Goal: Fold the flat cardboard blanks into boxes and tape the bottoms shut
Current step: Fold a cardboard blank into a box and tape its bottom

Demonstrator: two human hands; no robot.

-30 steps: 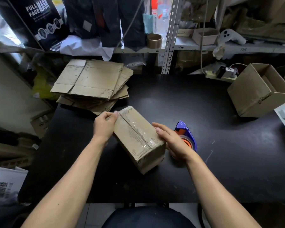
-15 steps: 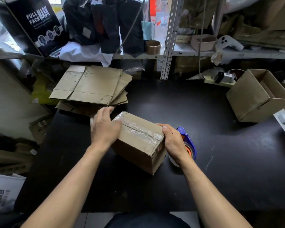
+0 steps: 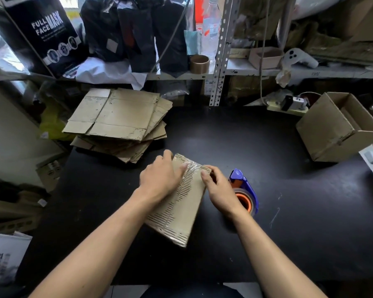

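Note:
A small cardboard box (image 3: 181, 211) stands tilted on the black table (image 3: 278, 222), one long side facing me and its taped end (image 3: 192, 164) turned up and away. My left hand (image 3: 159, 179) grips the box's upper left, fingers over the far edge and thumb on the tape. My right hand (image 3: 220, 190) holds the upper right corner with curled fingers. A blue tape dispenser (image 3: 246, 190) with an orange core lies just right of my right hand. Flat cardboard blanks (image 3: 121, 119) are stacked at the table's back left.
An open folded box (image 3: 327, 134) lies on its side at the far right. Behind the table is a metal shelf (image 3: 221, 50) crowded with bags, a brown tape roll (image 3: 199, 64) and small boxes. Cartons and paper sit on the floor at left.
The box has been tipped up and toward me, so its taped face now points away. Both hands shifted to its upper end. The dispenser stayed put.

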